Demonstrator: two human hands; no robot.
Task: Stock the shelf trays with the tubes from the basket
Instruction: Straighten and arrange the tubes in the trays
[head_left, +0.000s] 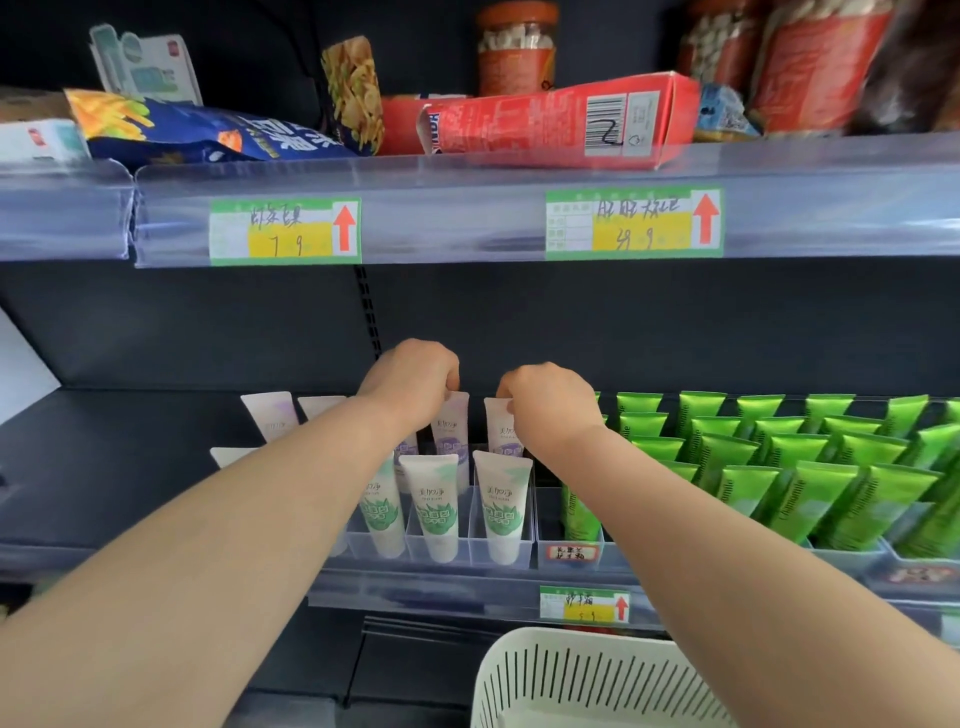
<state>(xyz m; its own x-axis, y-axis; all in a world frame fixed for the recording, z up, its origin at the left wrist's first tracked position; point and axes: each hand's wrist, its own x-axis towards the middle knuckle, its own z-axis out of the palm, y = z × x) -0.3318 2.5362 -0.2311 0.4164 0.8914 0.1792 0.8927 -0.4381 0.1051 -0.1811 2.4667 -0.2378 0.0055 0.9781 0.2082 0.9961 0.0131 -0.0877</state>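
Observation:
On the lower shelf, my left hand (415, 379) pinches the top edge of a white tube with a purple label (453, 434) standing in a clear tray (501, 553). My right hand (545, 402) pinches the top of a second purple-label tube (503, 431) just to its right. Three white tubes with green labels (436, 506) stand in the tray's front row. More white tubes (270, 418) stand further left. A cream slotted basket (582, 680) sits below at the bottom; its inside is hidden.
Rows of bright green tubes (779, 462) fill the trays to the right. The upper shelf (467, 218) overhangs with price tags, a red box (561, 122), a blue snack bag (208, 130) and jars. The shelf's left part (119, 457) is dark.

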